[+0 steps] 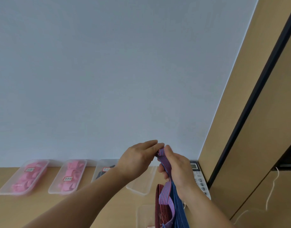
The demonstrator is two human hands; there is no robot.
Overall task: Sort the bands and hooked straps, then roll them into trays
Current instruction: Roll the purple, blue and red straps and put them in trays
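**While the coil is small, soft elastic wants a close pinch**

As both hands work above the far right part of the worktop [18,211], I read the striped band [161,153] as light, limp elastic. Its small coil sits between the fingertips, and its free length hangs down past the right wrist in a loose fold toward the near edge. The left hand [138,158] pinches the coiled end, fingers reaching over it. The right hand [176,167] grips the flat webbing just below the coil, thumb on top. Neither hand is free.

I expect no stiffness at all: let go, and the coil will likely spring open. The ribbed weave should give good friction, and nothing about it looks fragile. I would hold it across its flat width, close to the coil, and feed the tail in under slight tension.

A red strap [158,204] and a blue strap [179,206] lie beside that tail by the near tray [141,216], so a snag is possible. I cannot tell whether any of them carries a hook.

An empty tray [141,183] sits just below the hands. It ends a row along the far edge: two pink-filled trays [24,176] and a dark-filled tray [103,170].
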